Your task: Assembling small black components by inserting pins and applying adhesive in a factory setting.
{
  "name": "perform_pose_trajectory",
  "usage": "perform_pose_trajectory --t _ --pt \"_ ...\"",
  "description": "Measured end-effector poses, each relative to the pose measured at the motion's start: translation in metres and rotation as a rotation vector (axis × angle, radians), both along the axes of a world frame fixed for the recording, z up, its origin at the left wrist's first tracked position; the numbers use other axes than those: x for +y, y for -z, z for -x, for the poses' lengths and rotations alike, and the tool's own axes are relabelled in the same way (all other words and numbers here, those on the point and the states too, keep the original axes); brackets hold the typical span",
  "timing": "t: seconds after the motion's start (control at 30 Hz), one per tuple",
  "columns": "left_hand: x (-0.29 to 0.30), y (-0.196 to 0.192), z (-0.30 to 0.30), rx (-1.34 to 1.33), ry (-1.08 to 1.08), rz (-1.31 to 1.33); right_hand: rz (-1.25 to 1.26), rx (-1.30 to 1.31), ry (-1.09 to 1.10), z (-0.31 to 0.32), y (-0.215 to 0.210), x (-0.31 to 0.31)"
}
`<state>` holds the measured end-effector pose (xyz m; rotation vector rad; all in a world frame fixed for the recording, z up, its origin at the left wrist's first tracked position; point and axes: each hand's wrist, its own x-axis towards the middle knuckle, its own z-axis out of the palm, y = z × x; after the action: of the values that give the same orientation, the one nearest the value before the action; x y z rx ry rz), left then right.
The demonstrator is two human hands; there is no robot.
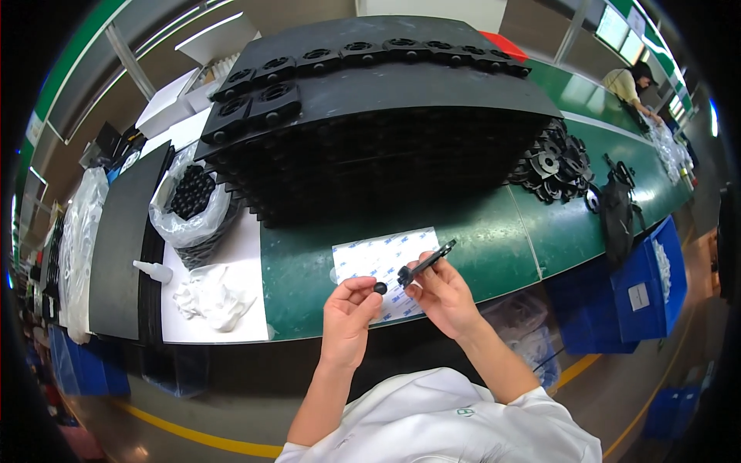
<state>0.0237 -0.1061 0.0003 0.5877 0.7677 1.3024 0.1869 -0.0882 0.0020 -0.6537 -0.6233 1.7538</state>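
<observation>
My left hand (pixel 349 315) pinches a small black round piece (pixel 380 288) between thumb and forefinger. My right hand (pixel 443 295) grips a slim black plastic part (pixel 425 263) that points up and to the right. The two pieces are almost touching above a white sheet with blue print (pixel 370 261) lying on the green table (pixel 494 231). Both hands hover near the table's front edge, just ahead of my white-sleeved arms.
A tall stack of black trays (pixel 370 147) fills the table's middle. Left of it are a clear bag of black parts (pixel 193 202), a white squeeze bottle (pixel 152 270) and crumpled plastic (pixel 210 297). Loose black round parts (pixel 557 163) lie right. Blue bins (pixel 644 285) stand below. Another person (pixel 633 83) works far right.
</observation>
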Motion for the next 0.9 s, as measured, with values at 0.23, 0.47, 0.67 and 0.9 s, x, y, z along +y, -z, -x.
perform_pose_trajectory --t 0.23,0.47,0.67,0.9 --pt "0.0021 0.0024 -0.0021 0.003 0.060 0.010 -0.012 -0.047 0.023 0.0002 0.0040 0.0002" --pt "0.0017 0.0010 -0.0016 -0.007 0.066 0.025 -0.034 -0.095 0.035 0.0037 0.0062 -0.0004" --pt "0.0010 0.0026 -0.0004 0.042 0.066 0.021 -0.066 -0.130 0.039 0.0031 0.0060 -0.0004" --pt "0.0033 0.0032 -0.0027 0.156 0.029 0.052 -0.066 -0.118 0.006 0.0060 0.0089 -0.0033"
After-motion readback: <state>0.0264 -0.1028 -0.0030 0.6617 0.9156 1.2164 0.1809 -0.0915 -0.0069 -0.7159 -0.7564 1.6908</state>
